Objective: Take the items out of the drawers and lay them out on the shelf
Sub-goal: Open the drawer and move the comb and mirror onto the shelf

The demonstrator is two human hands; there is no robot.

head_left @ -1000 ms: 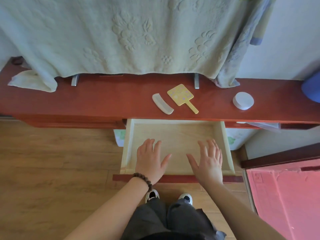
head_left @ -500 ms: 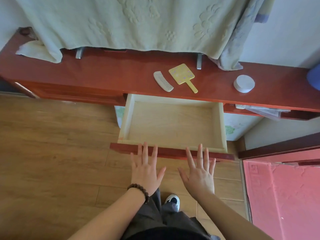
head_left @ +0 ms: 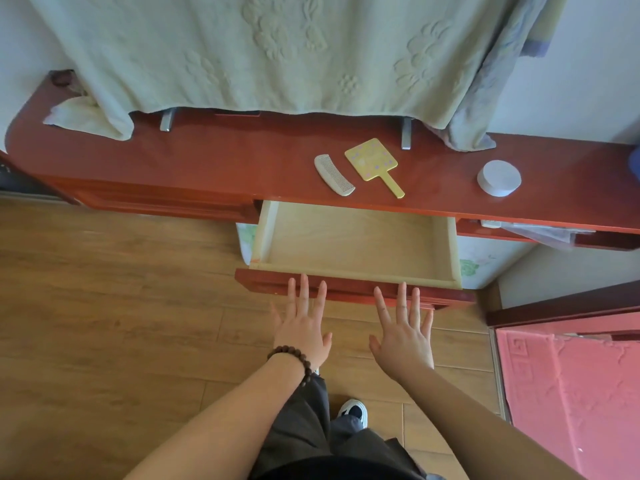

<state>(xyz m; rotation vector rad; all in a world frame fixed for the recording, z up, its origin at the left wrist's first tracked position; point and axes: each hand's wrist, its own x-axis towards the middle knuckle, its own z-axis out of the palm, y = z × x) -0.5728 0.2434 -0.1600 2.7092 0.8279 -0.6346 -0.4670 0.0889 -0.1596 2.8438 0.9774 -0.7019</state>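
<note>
The middle drawer (head_left: pixel 353 239) of the red-brown shelf (head_left: pixel 221 168) is pulled out, and its pale wooden inside holds nothing. On the shelf top lie a white comb (head_left: pixel 333 174), a yellow hand mirror (head_left: pixel 374 164) and a round white jar (head_left: pixel 499 177). My left hand (head_left: pixel 304 323) and my right hand (head_left: pixel 403 330) are flat with fingers spread, fingertips at the drawer's red front panel (head_left: pixel 349 288). Neither hand holds anything.
A pale green towel (head_left: pixel 277 53) hangs over the back of the shelf. A second drawer (head_left: pixel 540 233) at the right is partly open with a plastic bag showing. Wooden floor lies at the left, a pink mat (head_left: pixel 571 393) at the right, my legs and shoe below.
My hands came out of the drawer and drew back to its front panel. The view shifted, so the shelf sits lower and more of the left side shows.
</note>
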